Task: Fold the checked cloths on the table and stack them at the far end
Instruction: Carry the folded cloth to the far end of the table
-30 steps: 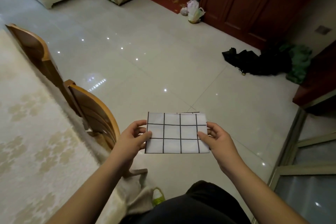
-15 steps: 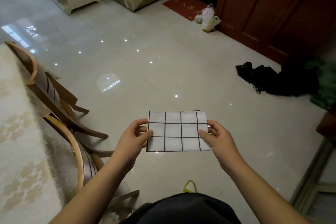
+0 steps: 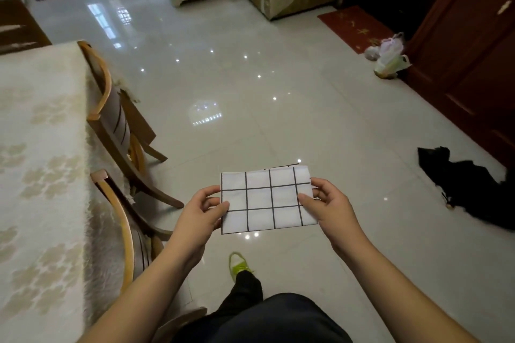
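Pinched at both short edges, the folded checked cloth (image 3: pixel 269 199) hangs between left hand (image 3: pixel 199 213) and right hand (image 3: pixel 330 207) (over the floor, beside the table (image 3: pixel 41 147)); plastic bags (image 3: pixel 388 56) sit by the cabinet.

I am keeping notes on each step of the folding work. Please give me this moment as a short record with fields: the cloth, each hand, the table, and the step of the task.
cloth: checked cloth, folded to a small rectangle, held flat in the air over the floor
left hand: left hand pinches the cloth's left edge
right hand: right hand pinches the cloth's right edge
table: table to the person's left, under a pale patterned cover; two chairs beside it
task step: cloth folded, not yet stacked
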A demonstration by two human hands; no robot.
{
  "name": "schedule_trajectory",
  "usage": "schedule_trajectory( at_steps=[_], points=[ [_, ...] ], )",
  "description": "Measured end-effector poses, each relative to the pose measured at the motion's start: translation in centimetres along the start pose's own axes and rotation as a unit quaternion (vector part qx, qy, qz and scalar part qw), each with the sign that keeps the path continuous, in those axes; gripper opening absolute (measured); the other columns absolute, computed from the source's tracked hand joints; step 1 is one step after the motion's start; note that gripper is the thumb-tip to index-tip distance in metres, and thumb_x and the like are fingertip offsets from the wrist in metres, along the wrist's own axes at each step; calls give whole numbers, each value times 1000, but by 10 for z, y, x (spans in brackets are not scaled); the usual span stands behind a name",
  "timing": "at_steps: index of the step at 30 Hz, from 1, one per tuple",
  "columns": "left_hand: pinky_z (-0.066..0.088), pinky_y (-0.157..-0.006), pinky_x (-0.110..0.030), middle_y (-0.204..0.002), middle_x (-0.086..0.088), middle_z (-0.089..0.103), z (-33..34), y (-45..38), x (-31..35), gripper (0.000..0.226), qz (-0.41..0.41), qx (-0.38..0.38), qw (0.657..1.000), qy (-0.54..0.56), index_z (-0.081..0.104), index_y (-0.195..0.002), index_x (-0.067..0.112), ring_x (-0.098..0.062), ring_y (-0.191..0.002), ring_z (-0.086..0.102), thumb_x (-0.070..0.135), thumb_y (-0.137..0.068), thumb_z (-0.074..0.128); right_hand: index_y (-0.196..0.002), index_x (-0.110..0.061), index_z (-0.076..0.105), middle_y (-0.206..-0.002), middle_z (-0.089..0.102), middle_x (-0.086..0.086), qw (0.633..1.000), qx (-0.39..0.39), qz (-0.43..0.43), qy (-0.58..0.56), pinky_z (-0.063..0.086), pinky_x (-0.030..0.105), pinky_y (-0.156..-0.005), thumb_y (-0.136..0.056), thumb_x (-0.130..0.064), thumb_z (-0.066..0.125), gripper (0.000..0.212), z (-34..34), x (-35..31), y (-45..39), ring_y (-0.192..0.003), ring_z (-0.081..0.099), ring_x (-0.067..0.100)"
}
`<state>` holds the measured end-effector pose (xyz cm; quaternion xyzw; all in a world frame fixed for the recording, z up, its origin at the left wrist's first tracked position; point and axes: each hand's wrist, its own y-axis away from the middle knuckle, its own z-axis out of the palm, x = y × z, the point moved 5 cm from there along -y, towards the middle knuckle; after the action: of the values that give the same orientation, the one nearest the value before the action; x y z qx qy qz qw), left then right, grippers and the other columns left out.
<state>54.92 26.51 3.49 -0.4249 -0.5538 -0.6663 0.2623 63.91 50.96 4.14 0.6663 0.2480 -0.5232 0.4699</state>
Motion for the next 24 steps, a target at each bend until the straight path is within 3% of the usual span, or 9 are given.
schedule_trajectory(
  at_steps=[2, 6, 9, 15, 20, 24],
  points=[
    [46, -64, -24, -107, -12, 67, -13, -22, 11, 35, -4, 8, 1000, 4, 54, -126, 27, -18, -89, 67, 13, -95, 61, -111, -23, 62, -91, 68, 2, 1000, -13, 2, 14, 54, 18, -69, -89, -6, 66, 28, 19, -10, -27, -76, 68, 7],
    [57, -80, -38, -108, -16, 68, -45, -57, 38, 34, 7, 40, 999, 25, 56, -122, 26, -26, -95, 69, 9, -93, 62, -119, -21, 62, -104, 70, 10, 998, -48, 12, 46, 57, 38, -86, -89, -12, 68, 32, 62, -29, -73, -93, 70, 24],
    [55, -91, -45, -109, -19, 68, -70, -84, 63, 33, 20, 47, 998, 31, 56, -117, 28, -32, -100, 68, 6, -93, 62, -117, -20, 62, -99, 72, 7, 997, -65, 8, 50, 57, 32, -78, -90, -9, 66, 30, 95, -46, -104, -87, 72, 20],
    [56, -72, -31, -90, -9, 68, -102, -135, 97, 36, 32, 85, 995, 48, 58, -122, 23, -19, -81, 69, 4, -91, 63, -113, -22, 62, -95, 70, 2, 989, -105, -22, 101, 53, 19, -68, -90, -10, 67, 26, 141, -70, -159, -79, 69, 10],
    [55, -86, -42, -98, -18, 68, -104, -183, 116, 37, 21, 107, 992, 56, 57, -121, 24, -26, -88, 69, 5, -91, 63, -114, -17, 63, -94, 73, 4, 989, -121, 0, 80, 51, 17, -64, -90, -5, 65, 28, 154, -85, -223, -82, 71, 15],
    [56, -85, -37, -102, -19, 69, -97, -235, 133, 36, 5, 124, 990, 60, 57, -122, 23, -29, -95, 70, 6, -91, 64, -113, -20, 63, -92, 73, 5, 988, -140, 14, 56, 51, 17, -65, -90, -5, 65, 28, 163, -100, -286, -83, 72, 15]
  ],
)
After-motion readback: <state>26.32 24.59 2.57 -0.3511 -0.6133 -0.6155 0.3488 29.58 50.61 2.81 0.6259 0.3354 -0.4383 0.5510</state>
